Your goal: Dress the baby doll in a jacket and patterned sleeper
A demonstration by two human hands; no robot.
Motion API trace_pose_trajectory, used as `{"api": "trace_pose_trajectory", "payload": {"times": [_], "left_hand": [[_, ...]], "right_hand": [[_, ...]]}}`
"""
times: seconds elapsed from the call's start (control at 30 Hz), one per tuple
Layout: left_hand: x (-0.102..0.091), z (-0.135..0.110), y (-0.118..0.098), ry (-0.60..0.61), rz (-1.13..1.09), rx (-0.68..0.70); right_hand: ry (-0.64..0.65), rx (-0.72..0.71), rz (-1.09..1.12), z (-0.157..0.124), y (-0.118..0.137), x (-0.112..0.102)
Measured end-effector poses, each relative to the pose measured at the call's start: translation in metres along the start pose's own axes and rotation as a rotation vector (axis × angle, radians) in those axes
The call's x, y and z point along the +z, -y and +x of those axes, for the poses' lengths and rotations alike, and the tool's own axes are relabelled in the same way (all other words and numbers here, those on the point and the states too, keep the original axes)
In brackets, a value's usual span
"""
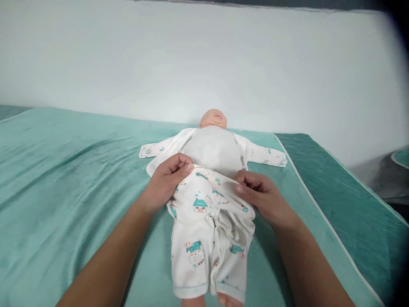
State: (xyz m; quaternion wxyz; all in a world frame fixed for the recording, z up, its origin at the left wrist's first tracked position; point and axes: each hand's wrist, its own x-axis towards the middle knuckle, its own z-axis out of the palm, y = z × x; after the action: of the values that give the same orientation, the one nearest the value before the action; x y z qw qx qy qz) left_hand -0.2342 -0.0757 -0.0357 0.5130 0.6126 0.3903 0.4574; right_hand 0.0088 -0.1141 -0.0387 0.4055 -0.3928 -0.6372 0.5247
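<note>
A baby doll [213,117] lies on its back with its head toward the wall and its feet toward me. It wears a white printed baby romper [194,249], open over the chest, with the sleeves spread out to both sides. A plain pale torso [214,147] shows between the open edges. My left hand [168,179] pinches the upper edge of the printed front flap at the doll's waist. Across from it, my right hand [263,194] pinches the flap's other side. Between my hands the flap lies over the belly, its lower right edge loose and folded.
A light green blanket [79,179] with some wrinkles on the left covers the surface under the doll. Its pale edge runs down the right, beside a darker green quilted cover [345,192]. A white wall [204,59] stands right behind the doll's head.
</note>
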Motion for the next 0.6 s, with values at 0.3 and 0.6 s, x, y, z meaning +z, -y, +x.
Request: {"api": "trace_pose_trajectory", "payload": {"times": [0.3,0.6], "left_hand": [[-0.005,0.021,0.019,-0.203,-0.226,-0.098],[-0.019,0.024,0.024,-0.046,-0.065,-0.14]], "right_hand": [[-0.496,0.104,-0.134,0.019,-0.026,-0.02],[-0.39,0.035,-0.051,0.024,-0.036,-0.028]]}}
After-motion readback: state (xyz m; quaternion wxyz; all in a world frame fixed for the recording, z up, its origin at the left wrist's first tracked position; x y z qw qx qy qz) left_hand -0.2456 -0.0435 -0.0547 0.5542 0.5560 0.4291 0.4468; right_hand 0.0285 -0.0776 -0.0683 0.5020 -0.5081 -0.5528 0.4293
